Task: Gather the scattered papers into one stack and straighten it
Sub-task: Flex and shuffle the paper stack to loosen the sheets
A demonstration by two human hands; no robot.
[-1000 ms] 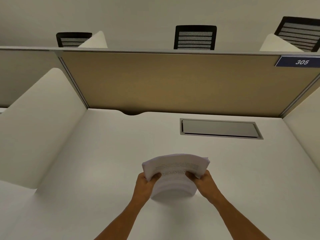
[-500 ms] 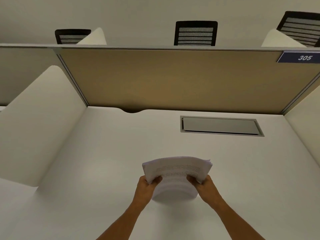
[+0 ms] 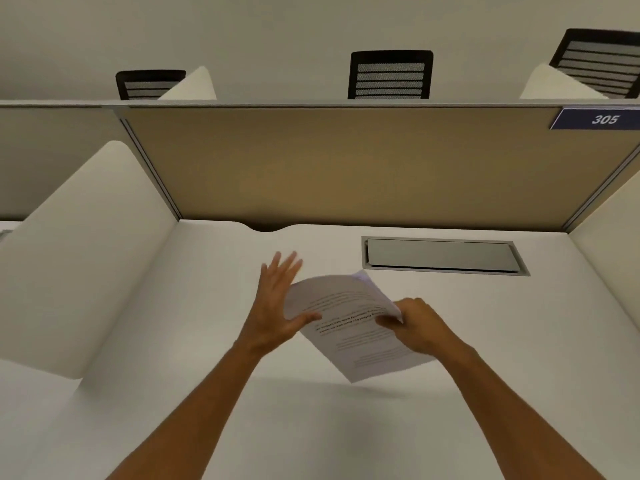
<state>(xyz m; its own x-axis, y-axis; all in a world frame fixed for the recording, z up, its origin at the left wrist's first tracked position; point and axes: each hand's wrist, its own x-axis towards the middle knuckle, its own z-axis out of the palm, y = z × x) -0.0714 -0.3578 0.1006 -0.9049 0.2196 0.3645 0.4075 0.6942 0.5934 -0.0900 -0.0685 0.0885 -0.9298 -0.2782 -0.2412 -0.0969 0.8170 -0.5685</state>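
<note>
A stack of white printed papers [image 3: 349, 330] hangs tilted above the middle of the white desk [image 3: 173, 341], its lower corner pointing down toward the desk. My right hand [image 3: 415, 327] grips the stack's right edge. My left hand [image 3: 277, 306] lies flat against the stack's left edge, fingers spread and upright, thumb on the top sheet. The top sheet shows lines of text. A shadow lies on the desk under the stack.
White curved dividers [image 3: 69, 258] flank the desk on both sides. A tan panel [image 3: 346, 168] closes the back. A grey cable hatch [image 3: 440, 254] is set in the desk behind the papers. A sign reading 305 [image 3: 602, 119] and black chairs [image 3: 391, 74] show beyond.
The stack has been lifted and turned from level to tilted. My left hand let go of its grip and now presses flat on the left edge with fingers spread.
</note>
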